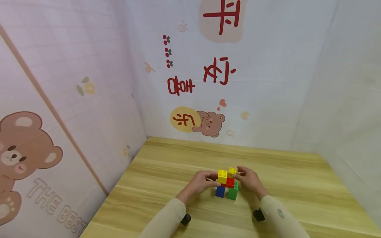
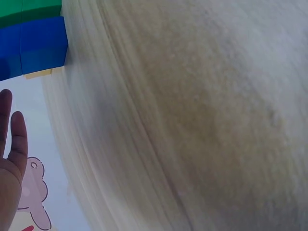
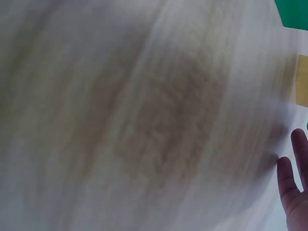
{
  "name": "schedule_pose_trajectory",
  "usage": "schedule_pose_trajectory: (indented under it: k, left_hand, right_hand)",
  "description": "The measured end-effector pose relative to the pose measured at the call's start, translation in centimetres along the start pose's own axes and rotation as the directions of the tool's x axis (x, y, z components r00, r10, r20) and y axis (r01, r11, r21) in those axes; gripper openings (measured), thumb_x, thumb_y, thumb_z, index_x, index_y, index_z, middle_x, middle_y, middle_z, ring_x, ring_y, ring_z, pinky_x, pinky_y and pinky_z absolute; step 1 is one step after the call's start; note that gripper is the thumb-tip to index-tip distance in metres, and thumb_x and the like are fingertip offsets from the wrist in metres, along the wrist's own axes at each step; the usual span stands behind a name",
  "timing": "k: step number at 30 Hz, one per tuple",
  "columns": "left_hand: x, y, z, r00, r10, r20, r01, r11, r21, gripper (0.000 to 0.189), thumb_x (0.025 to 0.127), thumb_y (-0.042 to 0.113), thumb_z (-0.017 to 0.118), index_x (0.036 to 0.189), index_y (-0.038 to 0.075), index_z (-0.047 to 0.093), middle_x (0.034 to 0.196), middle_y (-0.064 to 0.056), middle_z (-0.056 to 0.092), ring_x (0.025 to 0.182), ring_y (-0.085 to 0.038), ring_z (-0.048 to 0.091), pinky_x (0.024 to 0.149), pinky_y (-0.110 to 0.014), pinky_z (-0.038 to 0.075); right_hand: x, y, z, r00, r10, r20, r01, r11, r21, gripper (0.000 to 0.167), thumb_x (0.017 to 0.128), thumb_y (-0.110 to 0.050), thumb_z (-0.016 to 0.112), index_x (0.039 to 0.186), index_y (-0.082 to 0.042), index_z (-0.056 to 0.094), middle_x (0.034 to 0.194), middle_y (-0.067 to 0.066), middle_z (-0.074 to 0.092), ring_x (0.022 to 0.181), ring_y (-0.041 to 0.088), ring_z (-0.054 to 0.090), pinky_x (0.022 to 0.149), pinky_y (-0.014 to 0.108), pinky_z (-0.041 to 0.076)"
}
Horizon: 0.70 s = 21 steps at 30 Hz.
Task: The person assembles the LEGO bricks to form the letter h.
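A small structure of toy building blocks stands on the table. It has a blue block (image 1: pixel 220 191) at the left, a green block (image 1: pixel 233 192) at the right and a red block (image 1: pixel 230 182) across the top. One yellow block (image 1: pixel 222 176) sits on the red block's left part. My left hand (image 1: pixel 200 183) pinches it from the left, thumb near its lower edge. Behind and to the right is a second yellow block (image 1: pixel 232 171), which my right hand (image 1: pixel 250 181) holds between thumb and fingers. Its underside is hidden. Both wrist views show only some fingers, stretched out.
The wood-grain table (image 1: pixel 166 165) spreads around the structure. White printed cloth (image 1: pixel 262 66) encloses the back and both sides. A black wrist device (image 1: pixel 186 219) sits under the left sleeve, another (image 1: pixel 259 215) under the right.
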<state>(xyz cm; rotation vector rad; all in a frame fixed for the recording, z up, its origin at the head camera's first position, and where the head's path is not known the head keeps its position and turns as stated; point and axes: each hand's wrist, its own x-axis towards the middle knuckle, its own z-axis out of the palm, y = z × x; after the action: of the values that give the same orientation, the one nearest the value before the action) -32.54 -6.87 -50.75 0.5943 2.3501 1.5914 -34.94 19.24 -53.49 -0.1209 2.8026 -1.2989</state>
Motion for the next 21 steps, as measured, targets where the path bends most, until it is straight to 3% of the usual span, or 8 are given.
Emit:
schedule_pose_trajectory:
  k: [11,17,21]
  left_hand:
    - [0.0,0.3,0.1,1.0,-0.014,-0.001,0.014,0.999,0.04,0.032,0.089,0.029,0.076,0.12,0.02,0.073,0.105,0.013,0.069,0.097,-0.008,0.06,0.088,-0.03,0.051]
    - [0.1,0.3,0.1,1.0,-0.02,0.003,0.02,0.998,0.054,0.032,0.089,0.03,0.076,0.119,0.02,0.073,0.105,0.013,0.069,0.097,-0.008,0.061,0.089,-0.032,0.051]
    - [0.2,0.2,0.0,1.0,-0.023,0.01,0.022,0.998,0.058,0.031,0.089,0.03,0.076,0.119,0.021,0.073,0.105,0.013,0.069,0.097,-0.009,0.061,0.09,-0.033,0.05]
  right_hand:
    - [-0.7,-0.2,-0.7,0.999,-0.029,-0.045,0.029,1.0,-0.013,0.047,0.096,-0.03,0.067,0.13,0.001,0.061,0.126,0.021,0.063,0.114,0.038,0.059,0.095,0.054,0.047]
    - [-1.6,-2.9,-2.9,0.986,-0.144,-0.086,0.144,0.99,-0.01,0.043,0.096,-0.034,0.068,0.123,-0.002,0.065,0.113,0.012,0.069,0.106,0.034,0.063,0.087,0.048,0.053]
    - [-2.5,-5.3,-4.4,0.974,-0.204,-0.1,0.205,0.979,0.007,0.047,0.096,-0.039,0.066,0.126,-0.003,0.064,0.114,0.011,0.069,0.105,0.031,0.063,0.091,0.05,0.05]
